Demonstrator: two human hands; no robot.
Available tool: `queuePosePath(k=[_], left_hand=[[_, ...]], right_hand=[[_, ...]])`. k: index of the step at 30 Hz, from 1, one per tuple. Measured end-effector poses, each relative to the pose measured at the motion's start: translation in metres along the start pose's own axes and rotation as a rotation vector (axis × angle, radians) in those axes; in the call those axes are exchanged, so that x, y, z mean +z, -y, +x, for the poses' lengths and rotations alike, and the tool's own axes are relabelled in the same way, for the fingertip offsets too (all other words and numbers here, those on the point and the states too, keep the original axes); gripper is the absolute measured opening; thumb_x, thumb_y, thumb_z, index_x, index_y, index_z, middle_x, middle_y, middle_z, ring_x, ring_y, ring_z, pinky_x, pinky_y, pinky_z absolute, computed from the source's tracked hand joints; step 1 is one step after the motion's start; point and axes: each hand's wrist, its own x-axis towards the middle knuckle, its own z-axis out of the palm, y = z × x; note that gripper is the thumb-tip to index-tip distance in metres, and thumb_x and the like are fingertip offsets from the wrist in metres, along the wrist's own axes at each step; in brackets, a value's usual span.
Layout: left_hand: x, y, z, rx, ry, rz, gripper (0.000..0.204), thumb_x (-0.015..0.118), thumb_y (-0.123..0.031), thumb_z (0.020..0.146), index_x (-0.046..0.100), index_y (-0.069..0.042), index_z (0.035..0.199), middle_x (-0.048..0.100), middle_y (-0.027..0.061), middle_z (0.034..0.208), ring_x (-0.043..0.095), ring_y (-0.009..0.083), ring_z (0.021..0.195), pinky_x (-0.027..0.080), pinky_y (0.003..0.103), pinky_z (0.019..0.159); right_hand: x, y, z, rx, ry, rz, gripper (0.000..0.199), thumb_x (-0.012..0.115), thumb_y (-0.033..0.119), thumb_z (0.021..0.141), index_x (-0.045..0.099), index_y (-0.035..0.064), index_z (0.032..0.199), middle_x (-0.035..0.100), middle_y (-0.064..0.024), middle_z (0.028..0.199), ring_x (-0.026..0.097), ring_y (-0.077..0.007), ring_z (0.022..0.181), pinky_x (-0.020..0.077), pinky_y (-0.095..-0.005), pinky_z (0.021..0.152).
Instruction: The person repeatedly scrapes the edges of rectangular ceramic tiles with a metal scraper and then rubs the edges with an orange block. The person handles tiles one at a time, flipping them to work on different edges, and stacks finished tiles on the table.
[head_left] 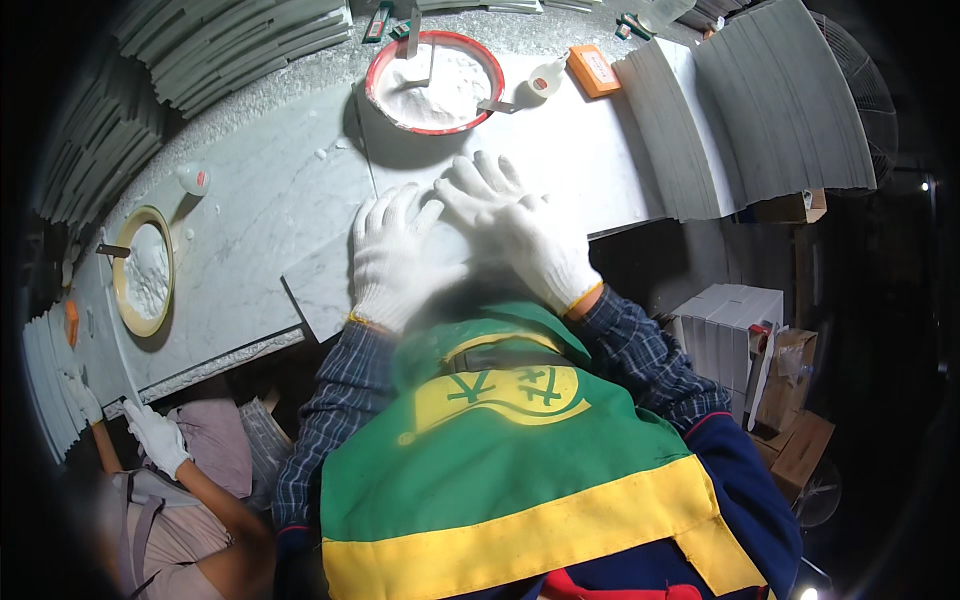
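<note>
My left hand (pixel 395 250), in a white knit glove, lies palm down with fingers stretched out on a grey-veined, marble-like slab (pixel 322 275). On the same slab my right hand (pixel 548 250) leans in from the right, white-gloved too, its fingers extended up and to the left. Outspread white glove fingers (pixel 478 182) show just beyond it; I cannot tell whether they belong to this hand or to a loose glove under it. Neither hand visibly grips anything. Farther back stands a red-rimmed bowl (pixel 497 72) of white powder, with metal scrapers (pixel 497 105) in it.
A small bottle (pixel 546 78) and an orange box (pixel 594 71) stand right of the bowl. Slabs are stacked at right (pixel 785 100) and back left (pixel 230 50). At left, a co-worker's gloved hands (pixel 157 438) are near a cream bowl (pixel 168 290) of powder. Boxes (pixel 728 310) stand lower right.
</note>
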Motion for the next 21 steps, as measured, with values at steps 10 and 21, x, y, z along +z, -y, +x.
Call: queuePosePath(k=[10,21], left_hand=[[0.006,0.005,-0.001,-0.015,0.009,-0.024,0.094,0.091,-0.052,0.065,0.059,-0.019,0.148,0.053,0.0117,0.149,0.045,0.0322,0.141,0.027,0.053,0.125],[0.004,0.003,0.0,-0.091,0.056,-0.051,0.097,0.091,-0.054,0.063,0.059,-0.019,0.148,0.051,0.0121,0.151,0.042,0.0323,0.144,0.025,0.052,0.127]], right_hand=[[-0.005,0.001,0.01,0.074,0.366,-0.01,0.071,0.057,0.008,0.089,0.045,0.0173,0.158,0.041,-0.0139,0.165,0.041,-0.0395,0.151,0.038,-0.0483,0.123],[0.005,-0.016,0.004,0.063,0.019,0.169,0.02,0.066,0.006,0.092,0.069,-0.0001,0.111,0.068,-0.025,0.126,0.063,-0.0441,0.122,0.0503,-0.0489,0.104]])
